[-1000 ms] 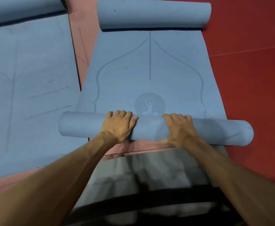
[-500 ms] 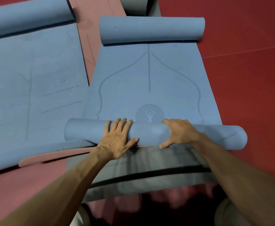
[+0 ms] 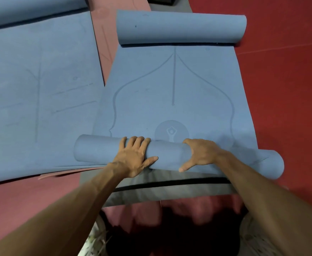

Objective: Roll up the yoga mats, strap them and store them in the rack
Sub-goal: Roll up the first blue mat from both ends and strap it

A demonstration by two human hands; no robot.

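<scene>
Yoga mat [image 3: 173, 85], blue, lies lengthwise on the red floor [image 3: 284, 89] in the middle of the view, running from near to far. Both of its ends are curled up. The near roll [image 3: 99, 150] lies across the mat just in front of the person, and its right end reaches past the mat's right edge. The far roll [image 3: 181, 28] lies across the far end. Between the two rolls the mat is flat and shows printed curved guide lines, a straight centre line and a round emblem [image 3: 171, 132] with a seated figure, which sits just beyond the near roll.

The left grip [image 3: 133, 157] rests released on the near roll a little left of its middle. Its palm is down, its fingers lie nearly straight up to the crest and its thumb is spread to the right. The right grip [image 3: 203, 154] grasps the same roll a little right of its middle. Its fingers curl over the crest and its thumb reaches down the near side. Both forearms stretch out from the near edge of the view.

A second blue mat [image 3: 40, 89] lies flat to the left, with its own far end rolled [image 3: 31, 8]. A pink mat [image 3: 103, 34] shows in the gap between the two blue mats. A grey mat [image 3: 170, 194] with a black stripe [image 3: 170, 183] lies under the near roll on its near side.
</scene>
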